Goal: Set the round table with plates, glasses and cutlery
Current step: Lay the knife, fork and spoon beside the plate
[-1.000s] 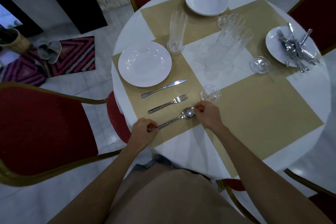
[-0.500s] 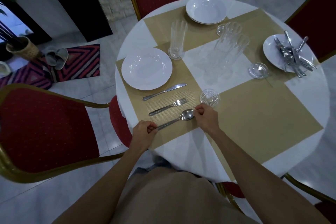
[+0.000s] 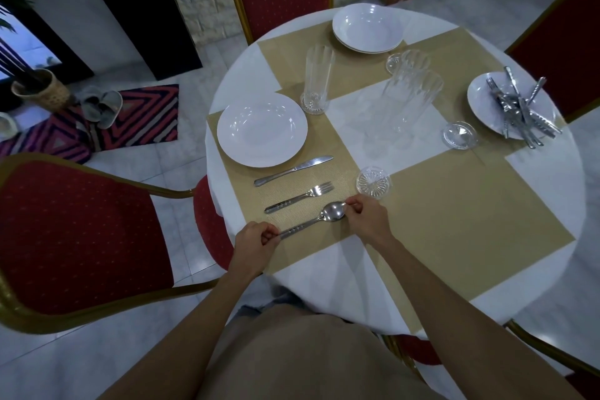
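On the left tan placemat (image 3: 246,256) lie a white plate (image 3: 261,129), a knife (image 3: 292,166), a fork (image 3: 298,197) and a spoon (image 3: 316,218), side by side. My left hand (image 3: 256,242) pinches the spoon's handle end. My right hand (image 3: 365,216) pinches the tip of the spoon's bowl. The spoon rests on the mat. A tall glass (image 3: 316,79) stands beyond the plate. Further tall glasses (image 3: 410,97) stand at the table's centre. A stack of white plates (image 3: 368,27) sits at the far side. A white plate (image 3: 480,107) at the right holds several pieces of cutlery (image 3: 519,110).
The round table (image 3: 535,178) has a white cloth and tan placemats. Small glass coasters lie at the centre, one (image 3: 373,182) just beyond my right hand, another (image 3: 460,135) further right. Red chairs (image 3: 81,230) ring the table. A patterned rug (image 3: 143,117) with slippers lies on the floor at left.
Both hands stay pinched on the spoon's two ends, and the spoon has barely shifted on the mat. The camera has tilted up slightly.
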The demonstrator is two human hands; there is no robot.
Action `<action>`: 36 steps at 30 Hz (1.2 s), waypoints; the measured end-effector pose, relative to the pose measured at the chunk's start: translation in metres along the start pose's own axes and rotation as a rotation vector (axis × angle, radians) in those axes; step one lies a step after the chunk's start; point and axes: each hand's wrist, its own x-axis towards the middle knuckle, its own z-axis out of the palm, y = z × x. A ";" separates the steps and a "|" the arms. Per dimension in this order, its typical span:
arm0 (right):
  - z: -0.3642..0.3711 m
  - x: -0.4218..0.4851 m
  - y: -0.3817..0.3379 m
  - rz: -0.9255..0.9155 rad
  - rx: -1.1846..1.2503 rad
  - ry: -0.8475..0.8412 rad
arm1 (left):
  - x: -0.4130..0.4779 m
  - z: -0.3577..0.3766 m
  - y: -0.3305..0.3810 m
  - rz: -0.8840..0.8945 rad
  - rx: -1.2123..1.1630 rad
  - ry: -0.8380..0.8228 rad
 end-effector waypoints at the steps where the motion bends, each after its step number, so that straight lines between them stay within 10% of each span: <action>1: -0.001 0.000 0.000 0.012 0.011 -0.008 | 0.000 0.000 0.001 -0.001 -0.008 0.002; 36: 0.032 0.014 -0.044 -0.444 -0.790 -0.120 | 0.058 -0.017 0.005 -0.004 -0.086 0.121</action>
